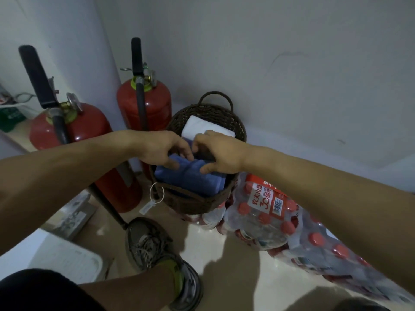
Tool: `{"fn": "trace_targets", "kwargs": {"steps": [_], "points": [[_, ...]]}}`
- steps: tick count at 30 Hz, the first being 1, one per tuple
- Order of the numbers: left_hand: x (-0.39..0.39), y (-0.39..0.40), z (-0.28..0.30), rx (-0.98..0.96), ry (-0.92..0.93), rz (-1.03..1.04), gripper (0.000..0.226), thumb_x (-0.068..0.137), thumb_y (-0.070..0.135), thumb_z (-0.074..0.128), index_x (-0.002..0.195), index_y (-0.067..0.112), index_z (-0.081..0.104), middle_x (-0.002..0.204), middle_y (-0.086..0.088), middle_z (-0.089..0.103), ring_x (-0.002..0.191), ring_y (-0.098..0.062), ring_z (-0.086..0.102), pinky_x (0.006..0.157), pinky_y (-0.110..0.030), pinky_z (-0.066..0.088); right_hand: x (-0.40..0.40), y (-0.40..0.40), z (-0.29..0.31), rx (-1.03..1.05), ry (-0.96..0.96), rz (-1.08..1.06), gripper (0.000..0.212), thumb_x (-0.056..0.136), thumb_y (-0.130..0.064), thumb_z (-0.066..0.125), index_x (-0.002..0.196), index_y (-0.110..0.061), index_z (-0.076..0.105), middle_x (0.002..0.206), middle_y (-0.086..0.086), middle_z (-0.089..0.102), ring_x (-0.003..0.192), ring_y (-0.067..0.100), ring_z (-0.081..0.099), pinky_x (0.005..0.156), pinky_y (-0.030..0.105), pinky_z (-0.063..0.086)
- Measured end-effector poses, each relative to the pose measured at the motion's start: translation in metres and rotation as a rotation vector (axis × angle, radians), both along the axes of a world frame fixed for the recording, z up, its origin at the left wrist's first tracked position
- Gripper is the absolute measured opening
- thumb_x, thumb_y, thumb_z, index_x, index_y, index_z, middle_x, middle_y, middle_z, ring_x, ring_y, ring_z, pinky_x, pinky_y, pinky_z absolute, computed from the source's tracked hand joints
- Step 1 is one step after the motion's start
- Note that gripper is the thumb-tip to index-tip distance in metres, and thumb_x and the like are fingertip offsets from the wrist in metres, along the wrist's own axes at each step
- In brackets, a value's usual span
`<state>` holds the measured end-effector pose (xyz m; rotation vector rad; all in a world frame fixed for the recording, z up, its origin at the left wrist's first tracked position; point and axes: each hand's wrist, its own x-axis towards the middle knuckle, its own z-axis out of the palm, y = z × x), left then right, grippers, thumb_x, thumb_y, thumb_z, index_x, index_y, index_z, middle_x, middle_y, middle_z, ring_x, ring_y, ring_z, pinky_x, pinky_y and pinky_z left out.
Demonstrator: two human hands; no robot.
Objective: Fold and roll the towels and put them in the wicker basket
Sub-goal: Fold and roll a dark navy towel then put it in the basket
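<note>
A rolled blue terry towel (190,175) is seated in the dark woven wicker basket (193,202), beneath both hands. It is pinched by curled left hand (165,149) and right hand (216,153). A folded white towel (202,126) is noted just beyond the fingers.

Both hands (193,153) on blue towel (190,176) in wicker basket (193,203)
</note>
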<state>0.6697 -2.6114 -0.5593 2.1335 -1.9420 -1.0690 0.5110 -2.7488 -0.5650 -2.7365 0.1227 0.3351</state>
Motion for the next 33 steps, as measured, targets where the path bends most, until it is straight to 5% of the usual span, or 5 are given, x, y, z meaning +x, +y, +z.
{"fn": "trace_targets", "kwargs": {"steps": [3, 7, 18, 27, 33], "points": [[0.009, 0.007, -0.004, 0.044, 0.047, 0.001, 0.051, 0.084, 0.021, 0.072, 0.131, 0.035, 0.055, 0.125, 0.021, 0.055, 0.114, 0.001, 0.051, 0.083, 0.002, 0.038, -0.009, 0.001, 0.0, 0.235, 0.033, -0.029, 0.039, 0.073, -0.041, 0.083, 0.106, -0.028, 0.066, 0.094, -0.013, 0.058, 0.076, 0.002, 0.055, 0.062, 0.01, 0.038], [0.008, 0.007, -0.017, -0.016, 0.031, 0.023, 0.056, 0.082, 0.018, 0.075, 0.131, 0.036, 0.055, 0.12, 0.024, 0.052, 0.11, 0.006, 0.046, 0.076, 0.01, 0.029, -0.019, -0.004, -0.012, 0.178, 0.073, -0.092, 0.044, 0.071, -0.044, 0.083, 0.109, -0.034, 0.063, 0.104, -0.008, 0.056, 0.09, 0.01, 0.058, 0.072, 0.019, 0.049], [-0.032, -0.03, 0.026, -0.063, -0.098, -0.045, 0.051, 0.075, 0.04, 0.08, 0.121, 0.032, 0.061, 0.119, 0.02, 0.06, 0.11, 0.0, 0.053, 0.096, -0.02, 0.042, -0.087, -0.012, 0.027, 0.179, -0.323, -0.232, 0.041, 0.072, -0.035, 0.086, 0.105, -0.018, 0.068, 0.099, 0.0, 0.063, 0.082, 0.012, 0.062, 0.073, 0.019, 0.048], [-0.226, -0.134, 0.052, -0.217, 0.001, -0.231, 0.015, 0.085, 0.029, 0.069, 0.096, 0.019, 0.071, 0.081, 0.012, 0.069, 0.067, -0.002, 0.061, 0.07, -0.02, 0.051, -0.319, -0.097, 0.077, 0.02, -0.164, -0.579, 0.005, 0.085, -0.02, 0.073, 0.082, -0.021, 0.07, 0.072, -0.011, 0.071, 0.063, 0.002, 0.063, 0.061, 0.012, 0.046], [-0.391, -0.224, 0.002, -0.365, 0.082, -0.172, 0.038, 0.086, 0.029, 0.068, 0.12, 0.016, 0.058, 0.114, -0.006, 0.05, 0.08, -0.014, 0.053, 0.08, -0.015, 0.04, -0.469, -0.136, 0.043, -0.315, -0.352, -1.002, 0.015, 0.079, -0.033, 0.072, 0.071, -0.026, 0.061, 0.064, -0.01, 0.064, 0.062, 0.018, 0.062, 0.062, 0.03, 0.051]]}}
